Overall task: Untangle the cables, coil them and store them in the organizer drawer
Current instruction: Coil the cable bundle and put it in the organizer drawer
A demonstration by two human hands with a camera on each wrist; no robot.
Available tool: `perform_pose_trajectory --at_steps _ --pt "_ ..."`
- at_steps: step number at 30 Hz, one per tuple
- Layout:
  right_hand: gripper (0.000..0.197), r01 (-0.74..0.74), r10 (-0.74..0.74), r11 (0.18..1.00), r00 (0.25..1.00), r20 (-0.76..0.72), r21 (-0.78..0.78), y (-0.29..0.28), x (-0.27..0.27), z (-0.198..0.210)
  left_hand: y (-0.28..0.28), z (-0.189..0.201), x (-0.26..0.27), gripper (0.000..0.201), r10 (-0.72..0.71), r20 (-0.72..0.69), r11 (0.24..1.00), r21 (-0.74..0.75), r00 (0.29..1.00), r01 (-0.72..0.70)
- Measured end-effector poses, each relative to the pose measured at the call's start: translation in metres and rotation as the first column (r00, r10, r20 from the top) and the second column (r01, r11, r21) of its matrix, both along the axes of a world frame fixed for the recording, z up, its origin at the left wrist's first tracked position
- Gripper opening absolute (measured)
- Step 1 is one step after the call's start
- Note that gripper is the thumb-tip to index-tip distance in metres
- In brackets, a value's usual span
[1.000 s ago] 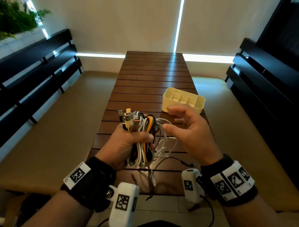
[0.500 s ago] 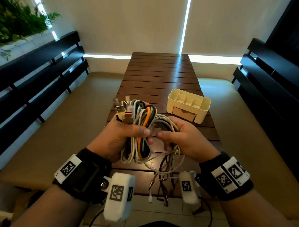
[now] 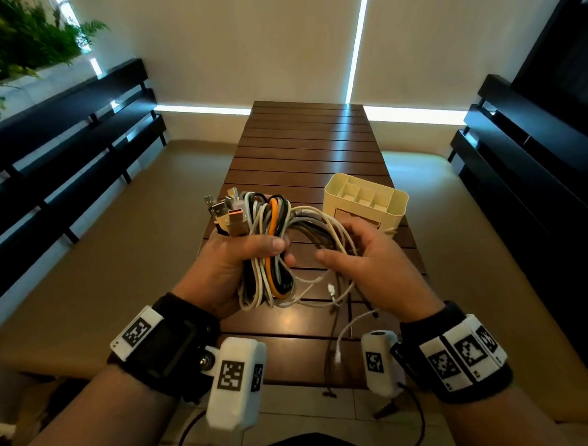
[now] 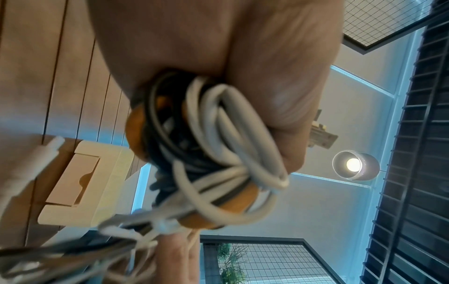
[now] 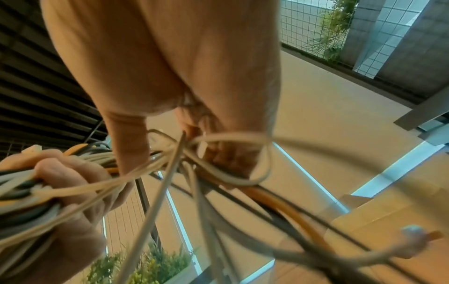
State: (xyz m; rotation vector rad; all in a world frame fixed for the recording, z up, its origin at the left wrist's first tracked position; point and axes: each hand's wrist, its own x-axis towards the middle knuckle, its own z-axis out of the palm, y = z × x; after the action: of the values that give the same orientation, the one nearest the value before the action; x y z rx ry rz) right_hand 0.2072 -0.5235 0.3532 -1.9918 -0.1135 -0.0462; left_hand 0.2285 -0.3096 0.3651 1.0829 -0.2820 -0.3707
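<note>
White, orange, black cables (image 3: 268, 245), tangled.

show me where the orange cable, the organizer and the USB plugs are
orange cable (image 3: 273, 218): head view, upper loop above the left hand's thumb.
organizer (image 3: 396, 210): head view, front right wall.
USB plugs (image 3: 236, 217): head view, orange-tipped plug in the cluster.

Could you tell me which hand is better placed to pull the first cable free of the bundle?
Right hand: its fingers already hook the loose loops, while the left hand grips the cable bundle.

One cable bundle (image 3: 268, 242); one organizer (image 3: 366, 199); two hands.
</note>
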Motion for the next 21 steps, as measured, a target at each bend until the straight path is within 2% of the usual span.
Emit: perform_pose_trajectory --at_steps 2,5,7,9,11,12,17,21 --pt "0.039 0.133 -0.133 0.991 0.988 0.082 0.005 0.001 -0.007 -0.008 0.004 0.001 0.002 0.034 0.025 -0.004 0.999 -0.030 1.000 -0.025" --pt "0.018 0.232 -0.249 0.967 0.951 0.181 0.106 0.007 -0.020 -0.015 0.008 0.000 0.005 0.026 0.049 -0.022 0.995 -0.082 0.999 -0.051" --pt "0.016 0.179 -0.189 0.980 0.975 0.115 0.091 0.011 -0.026 -0.014 0.010 -0.002 0.007 0.021 0.078 -0.028 0.993 -0.082 0.997 -0.080" --pt "0.021 0.036 -0.034 0.999 0.998 -0.056 0.028 0.020 -0.028 -0.012 0.011 -0.004 0.009 0.025 0.083 -0.023 0.994 -0.062 0.996 -0.085" --pt "0.023 -0.054 0.068 0.996 0.977 -0.200 0.074 0.031 -0.028 -0.011 0.010 -0.006 0.008 0.028 0.070 -0.032 0.996 -0.056 0.997 -0.072" --pt "0.022 -0.065 0.085 0.993 0.972 -0.220 0.097 0.036 -0.026 -0.010 0.010 -0.007 0.008 0.029 0.060 -0.040 0.996 -0.059 0.997 -0.062" --pt "0.017 -0.033 0.052 0.988 0.991 -0.122 0.150 0.041 -0.019 0.000 0.011 -0.011 0.004 0.031 0.008 -0.081 0.999 -0.046 0.997 -0.012" --pt "0.016 -0.038 0.047 0.989 0.997 -0.055 0.145 0.044 -0.021 0.008 0.011 -0.017 -0.001 0.044 -0.006 -0.138 1.000 -0.018 0.990 0.004"
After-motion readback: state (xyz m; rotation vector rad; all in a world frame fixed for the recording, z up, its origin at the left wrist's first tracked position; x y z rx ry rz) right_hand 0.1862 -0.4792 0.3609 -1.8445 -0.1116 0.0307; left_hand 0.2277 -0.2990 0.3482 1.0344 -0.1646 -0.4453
